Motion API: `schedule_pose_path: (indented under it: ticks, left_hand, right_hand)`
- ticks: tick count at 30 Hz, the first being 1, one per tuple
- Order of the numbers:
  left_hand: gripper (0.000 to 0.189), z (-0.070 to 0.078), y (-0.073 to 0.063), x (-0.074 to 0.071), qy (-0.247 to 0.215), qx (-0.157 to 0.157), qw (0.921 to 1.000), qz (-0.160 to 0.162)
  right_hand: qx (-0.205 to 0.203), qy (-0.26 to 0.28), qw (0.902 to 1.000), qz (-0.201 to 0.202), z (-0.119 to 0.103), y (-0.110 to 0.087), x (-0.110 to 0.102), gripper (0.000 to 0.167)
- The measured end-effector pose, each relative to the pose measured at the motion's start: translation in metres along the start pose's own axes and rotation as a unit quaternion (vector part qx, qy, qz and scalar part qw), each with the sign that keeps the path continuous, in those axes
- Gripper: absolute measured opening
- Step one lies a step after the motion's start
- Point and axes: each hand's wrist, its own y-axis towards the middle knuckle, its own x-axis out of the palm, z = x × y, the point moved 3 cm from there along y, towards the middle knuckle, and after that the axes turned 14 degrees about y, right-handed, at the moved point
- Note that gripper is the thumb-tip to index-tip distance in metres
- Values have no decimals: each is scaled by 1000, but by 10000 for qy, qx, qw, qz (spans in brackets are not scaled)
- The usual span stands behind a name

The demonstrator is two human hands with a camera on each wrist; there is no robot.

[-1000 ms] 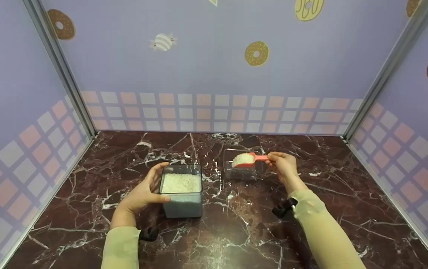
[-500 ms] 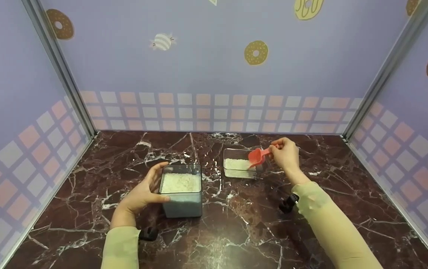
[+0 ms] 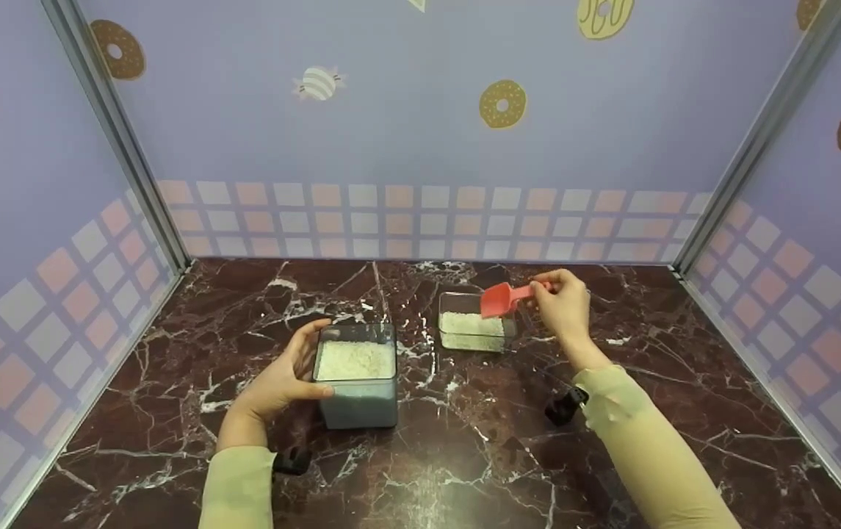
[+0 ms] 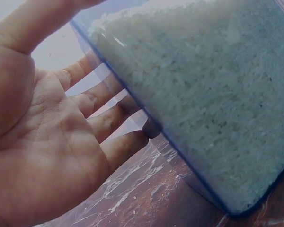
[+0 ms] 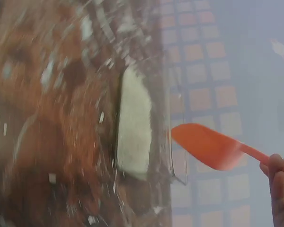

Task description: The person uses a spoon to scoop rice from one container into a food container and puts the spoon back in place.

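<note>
A tall see-through container (image 3: 358, 400) filled with rice (image 3: 354, 360) stands upright in the middle left of the head view. My left hand (image 3: 284, 378) holds its left side, thumb along the front and fingers round the back; the left wrist view shows the rice (image 4: 203, 94) through the wall. Between thumb and fingers, my right hand (image 3: 563, 305) pinches the handle of a red scoop (image 3: 497, 300). The scoop's bowl hangs over the right part of a smaller clear box (image 3: 457, 303), which has a layer of rice (image 3: 464, 323) in it. No rice shows in the bowl.
Both containers rest on a dark red marble-patterned tabletop (image 3: 449, 455). Lilac panels (image 3: 405, 132) with doughnut prints close off the back and both sides. Metal corner posts (image 3: 130, 147) rise at the back left and back right. White grains or flecks lie around the small box.
The scoop was heaped with rice over the small box; it has been tipped and is now bare, with rice in the box. Since then it has lifted slightly. The left hand has stayed still.
</note>
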Motion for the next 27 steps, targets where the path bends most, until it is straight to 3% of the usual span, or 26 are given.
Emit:
schedule_pose_path:
  ticks: [2,5,7,10,14,18,23,27]
  left_hand:
    - [112,0,0,0,-20,24,10000,12]
    - [111,1,0,0,-43,30,10000,27]
    - [111,1,0,0,-52,14,10000,43]
    - [112,1,0,0,-43,-3,10000,40]
    - [114,2,0,0,-73,42,10000,4]
    - [116,2,0,-1,-91,122,9999,-3]
    - [115,1,1,-1,-23,80,10000,-1]
    - [114,1,1,-1,17,10,10000,-42]
  right_hand:
    - [661,1015,9926,84,2,0,-1,19]
    - [1423,2127,9666,113,-3,-3,3,22]
    - [1677,2523,9530,-7,-10,-6,10,21]
    - [1734,2796,9439,-280,-24,-15,23,13]
    - [1491,2728,9480,-682,-43,-29,43,10]
    - [1081,2287,9605,-1160,-62,-45,64,17]
    - [346,1664,9692,-1785,-86,-66,90,15]
    - [-416,766,9702,-2262,-103,-81,112,11]
